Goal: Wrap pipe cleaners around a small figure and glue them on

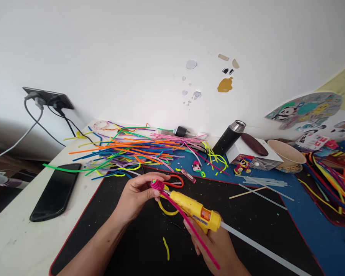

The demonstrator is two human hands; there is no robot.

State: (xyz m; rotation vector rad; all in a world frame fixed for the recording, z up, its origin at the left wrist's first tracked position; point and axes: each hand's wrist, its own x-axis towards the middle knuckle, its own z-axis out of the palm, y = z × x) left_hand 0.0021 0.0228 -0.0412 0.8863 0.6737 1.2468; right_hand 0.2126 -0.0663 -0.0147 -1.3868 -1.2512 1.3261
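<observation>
Between the fingers of my left hand (138, 191) is a small coiled magenta pipe-cleaner piece (157, 185). A long loose magenta tail (199, 237) runs from it down to the right, across my right hand. My right hand (212, 241) is wrapped round a yellow hot glue gun (194, 209), its nozzle close to or touching the coil. A translucent glue stick (261, 247) sticks out of the gun's rear. Behind the hands lie orange-handled scissors (176, 180) and a bent yellow pipe cleaner (168, 211). A short yellow-green piece (166, 248) rests on the black mat (126, 249).
A heap of colourful pipe cleaners (132, 149) spreads along the wall. On the left lies a black phone (56, 193). A dark flask (230, 136), a white box (254, 153), a bowl (287, 153) and spare glue sticks (264, 182) stand or lie at the right.
</observation>
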